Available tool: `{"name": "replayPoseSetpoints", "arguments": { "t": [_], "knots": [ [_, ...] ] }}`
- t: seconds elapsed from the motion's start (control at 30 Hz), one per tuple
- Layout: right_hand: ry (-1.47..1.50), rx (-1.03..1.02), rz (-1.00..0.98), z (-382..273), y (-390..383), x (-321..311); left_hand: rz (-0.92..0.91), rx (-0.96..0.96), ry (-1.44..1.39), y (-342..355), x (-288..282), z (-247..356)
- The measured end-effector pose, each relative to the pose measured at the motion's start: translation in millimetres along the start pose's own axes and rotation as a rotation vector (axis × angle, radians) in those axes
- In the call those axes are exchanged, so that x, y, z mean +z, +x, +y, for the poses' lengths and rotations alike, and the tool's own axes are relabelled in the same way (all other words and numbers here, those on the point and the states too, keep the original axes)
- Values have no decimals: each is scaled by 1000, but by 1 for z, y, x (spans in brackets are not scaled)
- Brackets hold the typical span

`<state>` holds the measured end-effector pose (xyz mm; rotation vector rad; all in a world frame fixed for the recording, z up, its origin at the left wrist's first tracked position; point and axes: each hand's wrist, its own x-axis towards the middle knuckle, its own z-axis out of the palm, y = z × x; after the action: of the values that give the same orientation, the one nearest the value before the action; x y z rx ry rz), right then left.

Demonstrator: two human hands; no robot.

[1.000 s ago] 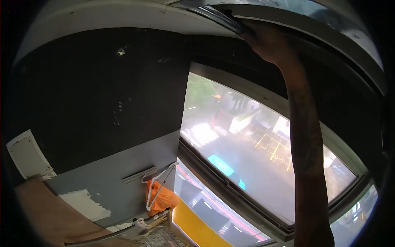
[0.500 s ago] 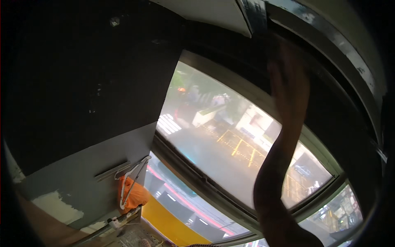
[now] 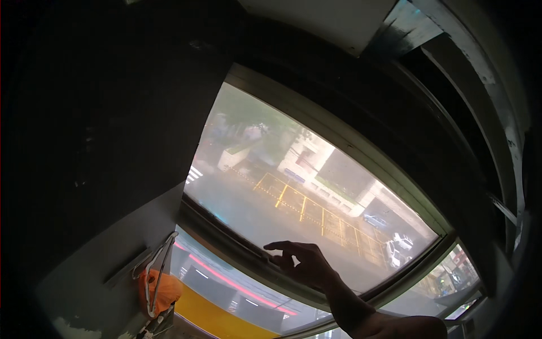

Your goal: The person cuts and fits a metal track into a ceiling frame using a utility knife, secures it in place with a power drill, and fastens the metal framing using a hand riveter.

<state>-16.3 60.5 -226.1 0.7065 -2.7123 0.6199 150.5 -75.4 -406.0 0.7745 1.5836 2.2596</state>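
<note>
My right hand (image 3: 305, 264) reaches up from the lower right to the lower rail of a tilted-looking window (image 3: 333, 186). Its index finger is stretched out to the left, with the thumb side bent below it and a gap between them. The fingertips are at the dark window frame (image 3: 226, 226), beside what looks like a small catch on the rail. Whether they touch it I cannot tell, and no held thing shows between them. My left hand is out of view.
A dark wall panel (image 3: 101, 113) fills the left. Below it, an orange cloth or bag (image 3: 161, 291) and a white hanger (image 3: 153, 271) hang near a yellow panel (image 3: 217, 316). Metal framing (image 3: 480, 62) curves across the upper right. A street with parked cars shows through the glass.
My right hand has come down from the dark upper frame to the window's lower rail. The view has shifted. A blurred forearm at the lower left has gone from sight.
</note>
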Motion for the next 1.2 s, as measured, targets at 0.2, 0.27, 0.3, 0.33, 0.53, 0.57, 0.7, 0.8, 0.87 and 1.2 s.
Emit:
{"name": "replayPoseSetpoints", "arguments": {
  "t": [0.2,0.27,0.3,0.33,0.53,0.57,0.7,0.8,0.87,1.2],
  "knots": [
    [-19,74,-187,25,-6,11,-185,-122,-61,14,-19,-21],
    [-26,73,-207,35,-7,15,-218,-144,-71,19,-23,-24],
    [-25,62,-233,42,-9,17,-235,-151,-71,21,-23,-25],
    [-6,-13,-212,51,-12,23,-249,-163,-77,24,-25,-26],
    [6,-41,-334,58,-34,38,-308,-232,-71,28,-18,-33],
    [-30,-50,-352,57,-41,40,-315,-250,-62,27,-14,-34],
    [84,-50,-338,55,-78,49,-321,-378,-33,14,10,-43],
    [133,-38,-451,48,-117,53,-342,-611,22,-3,35,-66],
    [239,-39,-479,49,-147,55,-364,-783,95,-7,53,-84],
    [770,643,-348,151,-433,134,-400,-769,-134,-13,103,-133]
  ]
}}
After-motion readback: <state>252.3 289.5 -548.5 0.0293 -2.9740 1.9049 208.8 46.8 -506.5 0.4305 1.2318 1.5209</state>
